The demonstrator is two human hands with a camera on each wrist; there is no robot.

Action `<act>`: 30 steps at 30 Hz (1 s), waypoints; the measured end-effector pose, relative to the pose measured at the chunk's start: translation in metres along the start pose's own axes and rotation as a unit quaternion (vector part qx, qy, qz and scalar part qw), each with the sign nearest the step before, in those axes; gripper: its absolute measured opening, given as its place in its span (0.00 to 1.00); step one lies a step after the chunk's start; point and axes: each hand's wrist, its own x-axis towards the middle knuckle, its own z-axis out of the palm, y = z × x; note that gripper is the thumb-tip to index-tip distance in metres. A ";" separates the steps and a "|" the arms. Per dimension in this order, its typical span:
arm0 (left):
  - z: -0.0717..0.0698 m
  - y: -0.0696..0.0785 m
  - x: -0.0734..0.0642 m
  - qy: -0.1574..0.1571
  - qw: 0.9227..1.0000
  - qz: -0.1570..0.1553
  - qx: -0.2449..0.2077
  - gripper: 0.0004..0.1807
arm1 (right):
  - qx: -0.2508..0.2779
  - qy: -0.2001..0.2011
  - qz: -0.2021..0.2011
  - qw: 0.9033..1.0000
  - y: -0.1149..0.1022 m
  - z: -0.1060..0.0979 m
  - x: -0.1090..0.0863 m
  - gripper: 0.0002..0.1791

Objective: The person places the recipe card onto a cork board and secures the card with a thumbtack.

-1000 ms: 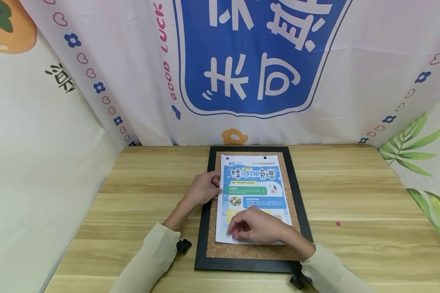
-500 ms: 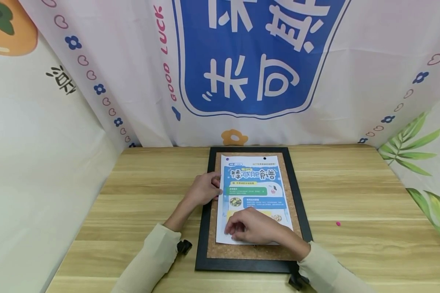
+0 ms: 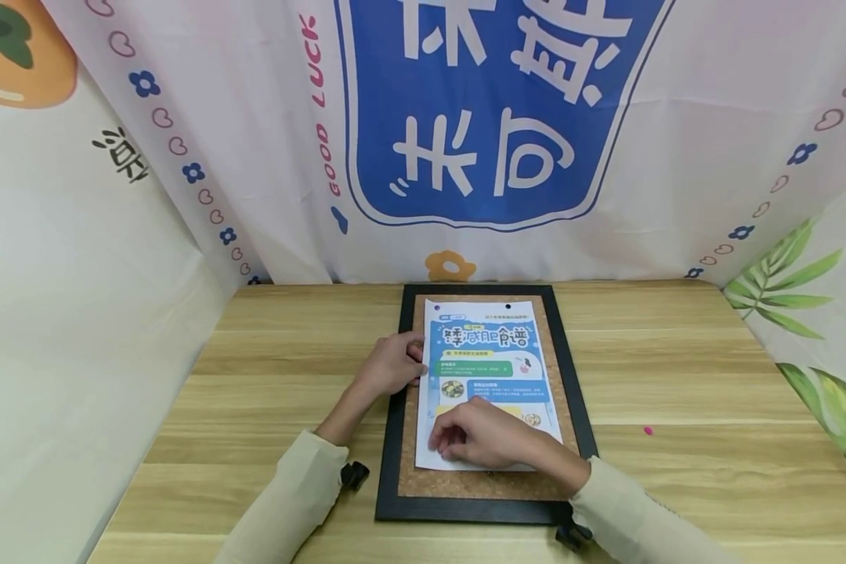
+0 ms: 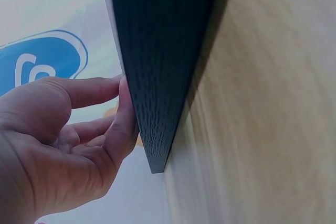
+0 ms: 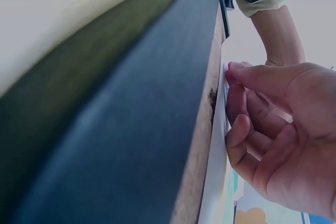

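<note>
A printed sheet (image 3: 489, 368) lies on a cork board (image 3: 497, 485) with a black frame (image 3: 465, 509). A dark pin (image 3: 507, 306) and a purple pin (image 3: 437, 308) sit at its top corners. My left hand (image 3: 392, 362) rests at the sheet's left edge, loosely bent fingertips touching there; in the left wrist view they meet the board's face beside the black frame (image 4: 157, 98). My right hand (image 3: 485, 433) is over the sheet's lower left part. Its thumb and finger pinch a small pink pin (image 5: 229, 66) against the paper, mostly hidden by the fingers.
A small pink pin (image 3: 648, 431) lies on the wooden table (image 3: 691, 352), right of the board. A printed curtain (image 3: 254, 157) hangs behind the table's back edge. Each wrist carries a black camera mount (image 3: 354, 475).
My right hand has shifted slightly left over the sheet's lower edge. The pink pin in its fingers has gone out of sight in the head view. My left hand stays put.
</note>
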 end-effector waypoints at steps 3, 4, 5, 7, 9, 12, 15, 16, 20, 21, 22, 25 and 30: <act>0.001 0.000 0.001 -0.001 1.000 -0.002 -0.002 0.27 | 0.007 0.001 0.001 1.000 0.001 0.000 0.001 0.05; 0.001 0.000 0.001 -0.001 1.000 -0.003 -0.003 0.27 | 0.009 0.001 0.002 1.000 0.001 0.001 0.001 0.05; 0.002 0.000 0.001 -0.001 1.000 -0.003 -0.004 0.27 | 0.010 0.001 0.004 1.000 0.001 0.001 0.002 0.05; 0.002 0.000 0.001 -0.001 1.000 -0.005 -0.003 0.27 | 0.014 0.000 0.007 1.000 0.001 0.000 0.002 0.06; 0.002 -0.001 0.001 -0.001 1.000 -0.003 -0.002 0.27 | 0.015 -0.003 0.009 1.000 0.001 0.000 0.003 0.06; 0.001 -0.001 0.001 0.001 1.000 0.000 0.002 0.26 | 0.013 -0.010 0.008 1.000 0.000 -0.002 0.005 0.06; 0.001 -0.002 0.002 0.003 1.000 0.002 0.005 0.26 | 0.011 -0.020 0.002 1.000 0.000 -0.005 0.008 0.06; 0.001 -0.002 0.002 0.004 1.000 0.002 0.006 0.26 | 0.011 -0.024 0.000 1.000 0.000 -0.006 0.009 0.06; 0.000 -0.002 0.001 0.004 1.000 -0.001 0.011 0.26 | 0.022 -0.036 -0.010 0.999 0.003 -0.009 0.011 0.06; 0.000 -0.001 0.001 0.003 1.000 -0.002 0.012 0.26 | 0.024 -0.038 -0.013 0.999 0.004 -0.010 0.012 0.06; 0.000 -0.001 0.001 0.003 1.000 -0.003 0.013 0.26 | 0.027 -0.040 -0.014 0.999 0.005 -0.011 0.012 0.05; 0.000 -0.001 0.000 0.001 1.000 -0.006 0.014 0.26 | 0.037 -0.046 -0.015 0.998 0.008 -0.012 0.013 0.04; -0.001 0.001 -0.001 0.001 1.000 -0.004 0.012 0.27 | 0.048 -0.056 -0.010 0.997 0.010 -0.015 0.016 0.04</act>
